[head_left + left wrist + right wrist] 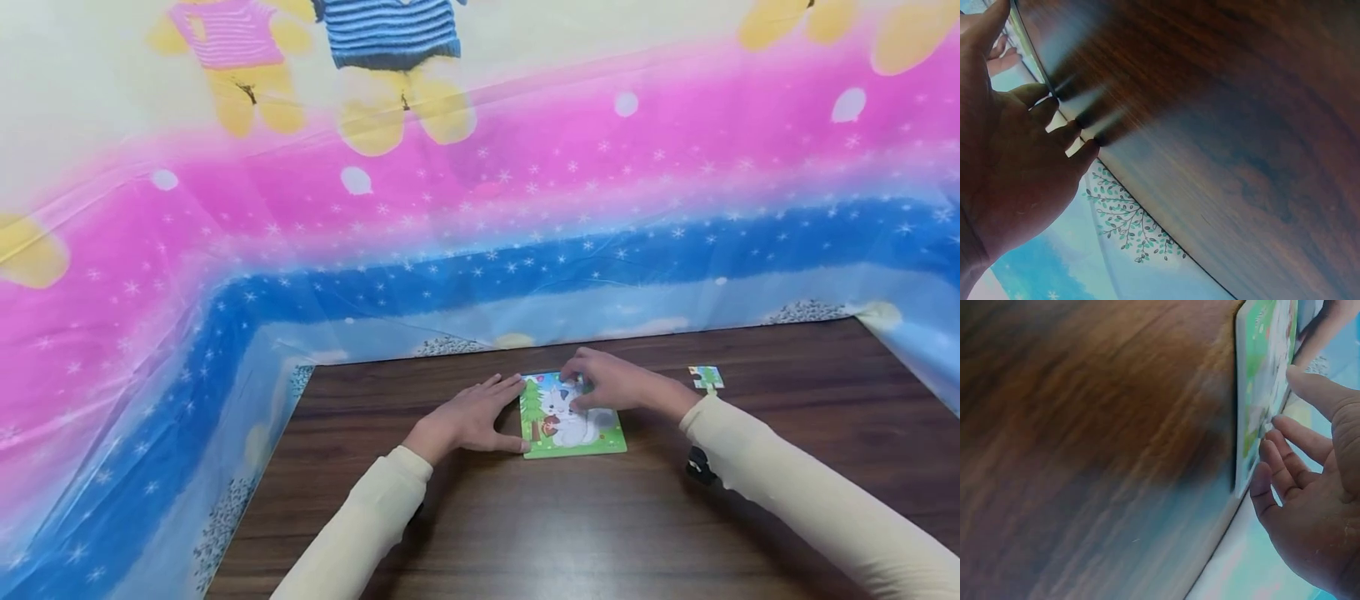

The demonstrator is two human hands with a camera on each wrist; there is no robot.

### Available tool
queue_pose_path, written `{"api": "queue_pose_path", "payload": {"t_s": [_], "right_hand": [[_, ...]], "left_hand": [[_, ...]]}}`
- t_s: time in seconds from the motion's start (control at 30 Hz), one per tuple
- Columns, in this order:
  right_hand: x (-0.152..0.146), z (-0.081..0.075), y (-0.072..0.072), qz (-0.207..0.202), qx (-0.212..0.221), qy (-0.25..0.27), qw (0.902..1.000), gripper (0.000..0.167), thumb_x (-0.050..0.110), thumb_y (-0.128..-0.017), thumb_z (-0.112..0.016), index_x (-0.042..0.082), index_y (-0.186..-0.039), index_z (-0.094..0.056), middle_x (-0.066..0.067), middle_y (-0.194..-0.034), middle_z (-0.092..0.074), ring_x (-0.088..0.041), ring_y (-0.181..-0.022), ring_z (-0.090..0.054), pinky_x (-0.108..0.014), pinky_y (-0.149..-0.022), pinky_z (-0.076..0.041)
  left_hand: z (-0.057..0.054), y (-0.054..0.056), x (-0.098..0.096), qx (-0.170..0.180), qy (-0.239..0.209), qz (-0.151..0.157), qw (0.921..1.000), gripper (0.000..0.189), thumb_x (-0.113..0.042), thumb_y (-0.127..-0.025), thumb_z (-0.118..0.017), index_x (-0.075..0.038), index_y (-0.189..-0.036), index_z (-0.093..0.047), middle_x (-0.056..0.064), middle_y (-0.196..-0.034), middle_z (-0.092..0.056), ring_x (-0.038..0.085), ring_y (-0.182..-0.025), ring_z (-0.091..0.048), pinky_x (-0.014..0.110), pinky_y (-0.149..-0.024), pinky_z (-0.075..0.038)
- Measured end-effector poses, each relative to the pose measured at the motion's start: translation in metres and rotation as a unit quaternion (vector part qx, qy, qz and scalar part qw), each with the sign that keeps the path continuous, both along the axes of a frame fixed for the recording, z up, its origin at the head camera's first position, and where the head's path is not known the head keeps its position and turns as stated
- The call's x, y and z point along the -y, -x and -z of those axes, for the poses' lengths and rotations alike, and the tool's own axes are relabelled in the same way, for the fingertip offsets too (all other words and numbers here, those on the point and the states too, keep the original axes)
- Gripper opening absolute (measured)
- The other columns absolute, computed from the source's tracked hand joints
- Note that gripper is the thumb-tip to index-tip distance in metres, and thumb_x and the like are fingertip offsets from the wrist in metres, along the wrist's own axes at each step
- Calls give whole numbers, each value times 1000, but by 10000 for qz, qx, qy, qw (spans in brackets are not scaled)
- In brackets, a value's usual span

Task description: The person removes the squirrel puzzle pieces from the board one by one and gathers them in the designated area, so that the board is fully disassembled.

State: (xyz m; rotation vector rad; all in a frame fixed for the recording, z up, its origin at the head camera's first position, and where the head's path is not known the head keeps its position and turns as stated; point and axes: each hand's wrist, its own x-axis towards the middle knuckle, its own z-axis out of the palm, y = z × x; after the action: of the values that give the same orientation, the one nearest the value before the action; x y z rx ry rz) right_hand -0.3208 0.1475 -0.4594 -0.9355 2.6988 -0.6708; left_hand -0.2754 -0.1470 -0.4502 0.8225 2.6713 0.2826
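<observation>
A small jigsaw puzzle (pixel 570 439) lies flat on the table, its picture a white cartoon animal beside a green tree. My left hand (pixel 471 417) rests at the puzzle's left side, fingers extended toward its upper left corner and thumb near the lower left. Over the upper right part hovers or rests my right hand (pixel 618 379), its fingers bent slightly downward. In the right wrist view, the thumb and fingertips of the right hand (pixel 1310 481) stand apart at the face of the puzzle (pixel 1254 381); no piece shows between them. Some of the picture is hidden beneath this hand.
Loose joined puzzle pieces (pixel 707 378) lie on the table to the right, beyond the right wrist. The dark wooden table (pixel 525 533) meets a printed pink and blue cloth (pixel 480 275) along its back and left edges.
</observation>
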Motion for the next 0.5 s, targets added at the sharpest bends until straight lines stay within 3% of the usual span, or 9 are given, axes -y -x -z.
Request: {"api": "queue_pose_path", "payload": {"t_s": [0.5], "right_hand": [[20,-8,-6,224,30,-442,9988,56,30,-89,-87,10,-136,-65,-12,-129,-59,-26,-117,-62,-47,-100,-56]], "left_hand": [[0,1,1,5,53,-17,10000,102,-69,-94,-67,-27,-172,-16,-5,-180,-13,28,-168,-9,57,-134,-18]]}}
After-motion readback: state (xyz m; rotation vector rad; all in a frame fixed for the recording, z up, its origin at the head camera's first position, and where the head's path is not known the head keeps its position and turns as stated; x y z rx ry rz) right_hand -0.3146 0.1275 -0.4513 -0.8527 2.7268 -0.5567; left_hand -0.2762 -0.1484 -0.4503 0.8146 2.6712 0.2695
